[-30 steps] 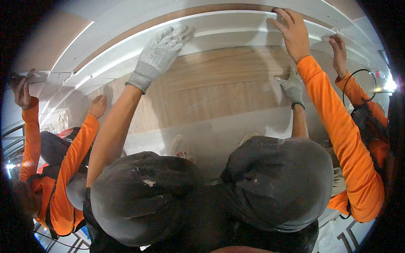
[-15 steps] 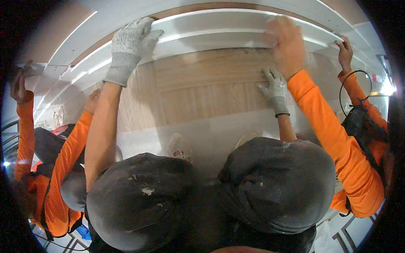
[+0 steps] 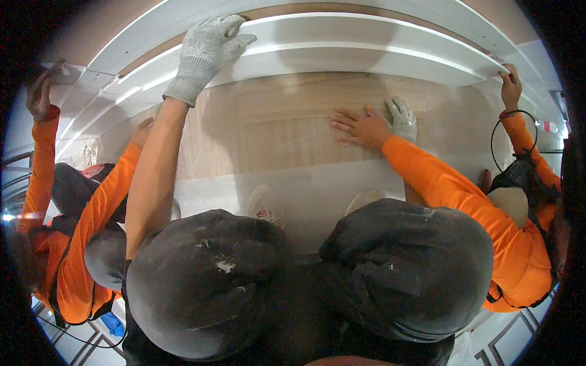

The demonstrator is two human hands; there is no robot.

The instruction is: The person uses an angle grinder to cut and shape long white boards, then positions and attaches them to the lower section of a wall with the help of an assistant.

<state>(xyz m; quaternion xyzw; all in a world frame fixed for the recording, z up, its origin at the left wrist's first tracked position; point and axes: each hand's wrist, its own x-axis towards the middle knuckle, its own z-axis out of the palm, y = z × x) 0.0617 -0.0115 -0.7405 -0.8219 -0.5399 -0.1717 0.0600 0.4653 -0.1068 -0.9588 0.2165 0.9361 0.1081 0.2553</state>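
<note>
My left hand (image 3: 210,52), in a grey knit glove, grips the top edge of a long white ridged board (image 3: 342,29). Its thumb lies along the board's front, while the other fingertips reach over the edge. Lower down and to the right, my gloved right hand (image 3: 403,119) rests with fingers spread on a wood-grain panel (image 3: 262,122). An orange-sleeved co-worker's bare hand (image 3: 363,128) lies flat just beside it and covers part of my wrist. That person's other hand (image 3: 511,85) holds the right end of the white board.
On the left, another orange-sleeved person (image 3: 91,244) reaches toward the white boards with one hand (image 3: 39,97) raised. My dark-trousered knees (image 3: 207,280) fill the lower middle. A black cable loop (image 3: 493,143) hangs on the right, near a clear bottle (image 3: 547,126).
The right co-worker's hand has come down from the white board onto the wood-grain panel beside my right hand. My left hand stays on the board's edge; the view has shifted slightly.
</note>
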